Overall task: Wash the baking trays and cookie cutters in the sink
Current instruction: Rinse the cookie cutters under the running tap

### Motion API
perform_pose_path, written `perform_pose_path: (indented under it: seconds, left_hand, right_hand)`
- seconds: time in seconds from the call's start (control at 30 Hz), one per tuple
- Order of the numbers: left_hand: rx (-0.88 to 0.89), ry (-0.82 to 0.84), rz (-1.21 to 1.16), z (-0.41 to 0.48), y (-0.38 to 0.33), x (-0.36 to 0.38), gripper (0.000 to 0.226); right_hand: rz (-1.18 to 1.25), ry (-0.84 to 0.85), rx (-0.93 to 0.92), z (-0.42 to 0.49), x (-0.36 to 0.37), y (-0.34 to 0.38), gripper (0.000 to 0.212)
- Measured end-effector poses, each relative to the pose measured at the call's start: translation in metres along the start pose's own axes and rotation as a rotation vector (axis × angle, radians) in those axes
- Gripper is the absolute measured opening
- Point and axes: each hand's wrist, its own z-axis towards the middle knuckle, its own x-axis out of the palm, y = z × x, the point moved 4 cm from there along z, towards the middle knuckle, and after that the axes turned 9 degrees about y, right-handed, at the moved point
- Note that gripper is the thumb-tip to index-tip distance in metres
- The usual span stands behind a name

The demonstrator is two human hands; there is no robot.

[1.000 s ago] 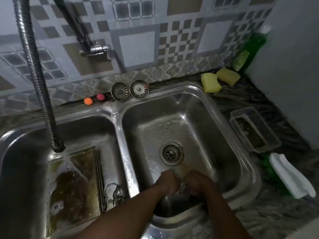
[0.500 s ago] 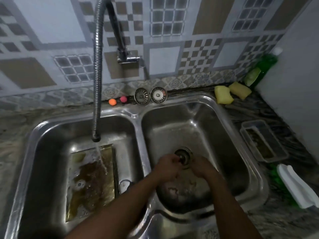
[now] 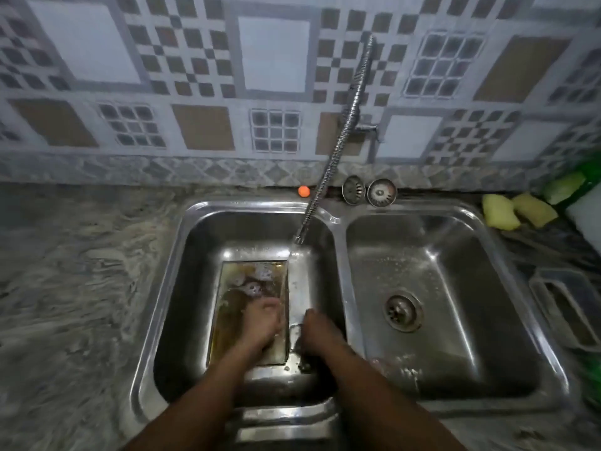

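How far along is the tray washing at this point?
Nothing looks finished. In hand: the left hand is on the baking tray, brown with residue; the right hand is under the running water. Left: scrubbing, rinsing, and the cookie cutters, not discernible here.

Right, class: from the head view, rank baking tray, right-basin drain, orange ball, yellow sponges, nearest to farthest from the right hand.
1. baking tray, beside the right hand
2. drain, right basin
3. orange ball, back ledge
4. yellow sponges, far right

Nothing here is legible to me: the green bottle [image 3: 590,172] at the desk's [image 3: 81,271] right edge shows only a blurred label, and the steel sink [image 3: 247,205] and wall tiles [image 3: 273,53] carry no readable mark.
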Motion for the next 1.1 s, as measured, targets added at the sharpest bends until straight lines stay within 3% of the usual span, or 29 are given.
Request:
perform_pose_path:
  seconds: [0.07,0.17,0.23,0.43,0.57,0.63,0.7,0.77,0.83,0.93,1.1]
  left_hand:
    - [-0.007,0.018,-0.006,0.005,0.008,-0.006,0.018]
    - [0.005,0.021,0.015,0.014,0.014,-0.015,0.014]
    - [0.007,0.029,-0.03,0.018,0.016,-0.016,0.011]
    - [0.01,0.029,-0.103,0.019,0.015,-0.013,0.031]
    - [-0.03,0.017,-0.162,0.021,0.015,-0.015,0.018]
    - [-0.021,0.019,-0.197,0.024,0.008,-0.017,0.014]
    - [-0.016,0.05,-0.298,0.026,-0.003,-0.014,0.023]
    - [0.027,0.058,-0.366,0.024,-0.02,-0.013,0.04]
    - [0.119,0.047,-0.395,0.027,-0.032,-0.013,0.048]
    - [0.186,0.092,-0.371,0.022,-0.049,-0.012,0.048]
    - [0.183,0.07,-0.64,0.018,-0.064,-0.012,0.039]
  right_hand:
    - [-0.057,0.007,0.03,0.004,0.022,-0.002,0.054]
    - [-0.057,-0.073,0.053,0.02,0.039,-0.009,0.036]
    - [-0.035,-0.101,0.039,0.028,0.044,-0.011,0.036]
    - [-0.133,-0.176,-0.042,0.018,0.043,-0.007,0.047]
    - [0.157,-0.091,-0.002,-0.009,0.002,0.009,0.046]
    - [0.45,-0.165,-0.069,-0.017,-0.033,0.026,0.029]
    - [0.77,-0.214,-0.151,-0.027,-0.066,0.05,0.016]
    - [1.141,-0.124,-0.224,-0.029,-0.082,0.072,0.027]
    - [1.414,-0.045,-0.184,-0.026,-0.084,0.083,0.031]
    - [1.514,-0.015,-0.084,-0.026,-0.085,0.085,0.039]
    - [1.452,0.108,-0.151,-0.052,-0.097,0.093,0.048]
